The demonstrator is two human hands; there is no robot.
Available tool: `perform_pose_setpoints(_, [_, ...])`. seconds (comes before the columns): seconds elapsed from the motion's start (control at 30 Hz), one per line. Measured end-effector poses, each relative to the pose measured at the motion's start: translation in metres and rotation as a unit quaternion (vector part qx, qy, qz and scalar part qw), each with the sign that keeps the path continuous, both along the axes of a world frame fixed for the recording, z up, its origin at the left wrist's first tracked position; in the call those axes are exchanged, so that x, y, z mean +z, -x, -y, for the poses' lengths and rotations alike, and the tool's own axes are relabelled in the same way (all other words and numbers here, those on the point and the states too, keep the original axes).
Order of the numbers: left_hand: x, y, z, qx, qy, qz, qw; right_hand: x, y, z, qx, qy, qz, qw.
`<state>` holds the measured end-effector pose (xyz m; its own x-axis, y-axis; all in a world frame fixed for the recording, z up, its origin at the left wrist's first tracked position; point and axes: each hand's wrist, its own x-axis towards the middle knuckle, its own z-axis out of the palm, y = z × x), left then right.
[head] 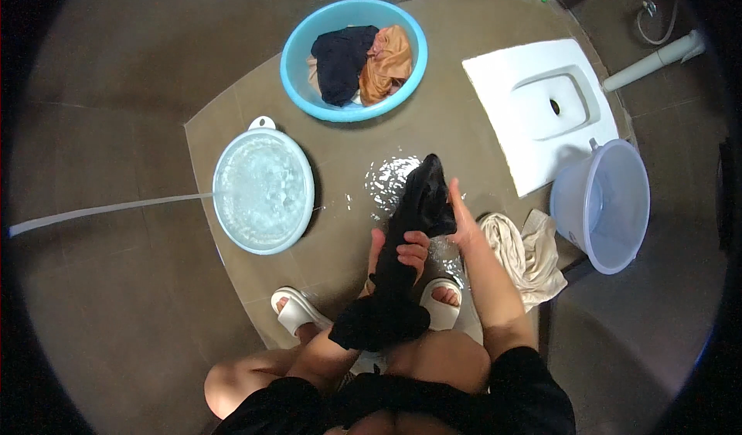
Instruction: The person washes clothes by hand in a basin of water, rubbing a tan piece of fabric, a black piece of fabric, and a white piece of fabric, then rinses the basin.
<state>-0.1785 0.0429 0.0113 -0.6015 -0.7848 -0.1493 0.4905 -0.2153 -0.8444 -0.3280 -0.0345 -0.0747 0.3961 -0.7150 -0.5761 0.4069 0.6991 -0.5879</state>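
Observation:
A wet black cloth stretches from over my left forearm up to the middle of the view. My left hand is closed around it, thumb on one side and fingers on the other. At the cloth's right edge, my right hand touches it with the thumb side and palm; its fingers are partly hidden, so its hold cannot be made out. Ahead, a blue basin holds dark and orange-brown clothes. To the left, a stream of water runs into a light blue basin full of water.
A white squat toilet is set in the floor at the right. Beside it a translucent purple-blue bucket lies tilted or leans. Cream cloth lies near my right forearm. The tiled floor is wet, with shiny suds or water between the basins and my slippers.

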Motion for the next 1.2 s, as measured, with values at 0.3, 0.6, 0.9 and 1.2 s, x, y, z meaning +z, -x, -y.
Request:
perform_pose_setpoints(0.3, [-0.005, 0.008, -0.004, -0.033, 0.009, 0.063, 0.997, 0.038, -0.035, 0.022, -0.071, -0.043, 0.241, 0.967])
perform_pose_setpoints(0.6, [-0.071, -0.014, -0.009, -0.304, 0.357, 0.621, 0.627, 0.015, -0.062, 0.013, 0.274, 0.429, -0.476, 0.717])
perform_pose_setpoints(0.9, [-0.054, -0.001, -0.018, -0.299, 0.208, 0.755, 0.546, 0.040, -0.071, 0.018, 0.556, 0.328, -0.514, 0.564])
perform_pose_setpoints(1.2, [0.010, -0.014, -0.009, -0.163, 0.240, -0.005, 0.957, 0.058, -0.016, 0.032, 0.350, 0.099, 0.344, 0.865])
